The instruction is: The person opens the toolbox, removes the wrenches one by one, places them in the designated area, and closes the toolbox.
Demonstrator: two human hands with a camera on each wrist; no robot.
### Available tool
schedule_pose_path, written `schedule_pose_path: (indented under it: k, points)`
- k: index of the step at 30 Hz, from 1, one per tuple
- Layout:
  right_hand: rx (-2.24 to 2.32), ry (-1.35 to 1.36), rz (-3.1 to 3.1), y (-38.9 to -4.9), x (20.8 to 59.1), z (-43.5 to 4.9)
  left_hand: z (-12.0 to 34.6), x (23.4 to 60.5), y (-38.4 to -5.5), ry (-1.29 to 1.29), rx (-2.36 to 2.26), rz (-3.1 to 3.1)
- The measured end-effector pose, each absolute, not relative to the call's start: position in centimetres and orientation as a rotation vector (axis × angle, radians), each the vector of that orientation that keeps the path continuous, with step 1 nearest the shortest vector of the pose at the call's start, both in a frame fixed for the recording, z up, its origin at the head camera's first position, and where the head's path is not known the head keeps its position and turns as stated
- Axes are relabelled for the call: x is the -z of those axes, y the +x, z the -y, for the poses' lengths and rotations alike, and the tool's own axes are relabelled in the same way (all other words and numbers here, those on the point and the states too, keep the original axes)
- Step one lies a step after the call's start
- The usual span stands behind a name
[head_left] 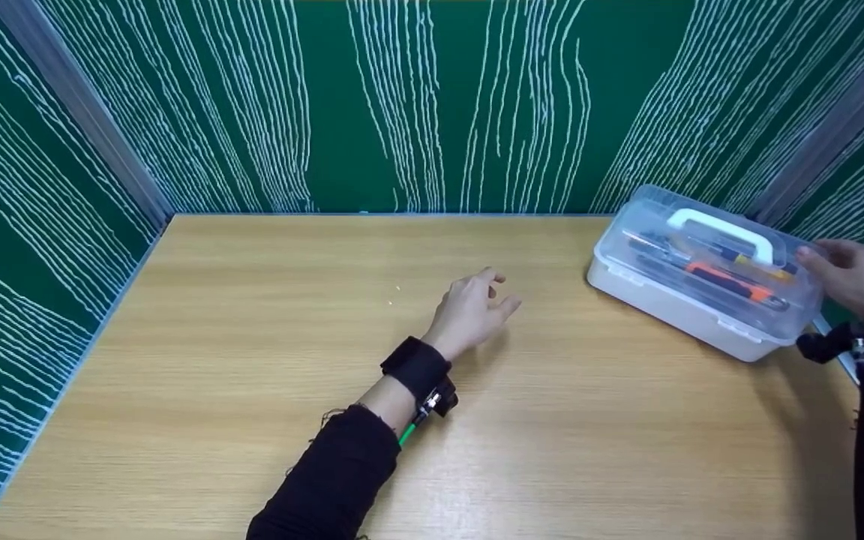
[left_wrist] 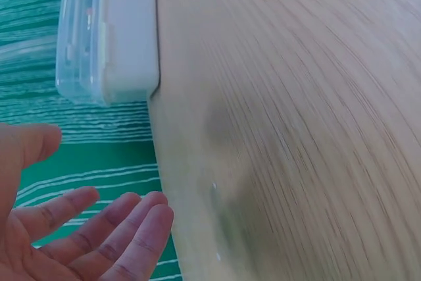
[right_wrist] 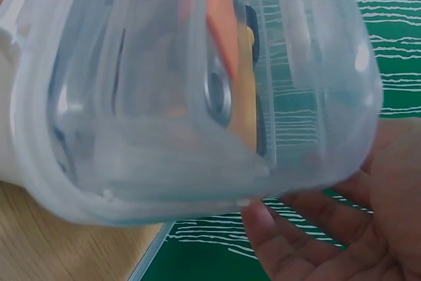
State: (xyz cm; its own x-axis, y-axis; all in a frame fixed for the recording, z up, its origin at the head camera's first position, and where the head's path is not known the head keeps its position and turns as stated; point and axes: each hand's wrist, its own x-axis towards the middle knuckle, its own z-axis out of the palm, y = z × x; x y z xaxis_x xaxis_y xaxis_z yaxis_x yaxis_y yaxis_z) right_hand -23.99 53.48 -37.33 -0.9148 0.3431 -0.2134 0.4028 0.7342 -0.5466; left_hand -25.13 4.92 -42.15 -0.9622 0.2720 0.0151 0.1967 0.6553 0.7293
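Observation:
A white toolbox (head_left: 672, 307) with a clear lid (right_wrist: 151, 162) and a white handle (head_left: 724, 232) sits at the back right of the table. Through the lid show tools, among them one with an orange and black handle (head_left: 728, 279). At the box's right end, my right hand (head_left: 863, 277) grips the far corner, thumb against the lid and bent fingers (right_wrist: 289, 255) at its rim. My left hand (head_left: 469, 311) hovers over the middle of the table, well left of the box. Its fingers (left_wrist: 125, 241) are spread loosely and hold nothing.
The wooden table (head_left: 214, 375) ends at a green wall (head_left: 469, 105) with wavy white lines behind it. Similar green panels stand on the left and right, joined by grey corner posts (head_left: 87, 105). Two tiny white specks (head_left: 394, 295) lie left of my left hand.

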Motion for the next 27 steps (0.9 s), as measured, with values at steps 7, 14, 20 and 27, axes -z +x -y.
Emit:
schedule_pose_path:
  k: [7, 14, 20, 27]
  points:
    - [0.970, 0.563, -2.780, -24.9, 37.2, -52.2, -5.3, 42.1, -25.1, 0.426, -1.196, -2.784]
    - [0.920, 0.410, -2.757, -25.8, 37.1, -50.2, -5.4, 42.1, -25.0, 0.480, -1.177, -2.801]
    - [0.920, 0.288, -2.728, -25.9, 36.8, -48.8, -5.4, 42.2, -25.1, 0.448, -1.198, -2.794]
    - [0.877, 0.198, -2.759, -25.9, 36.6, -46.4, -5.3, 42.3, -25.2, 0.419, -1.249, -2.792]
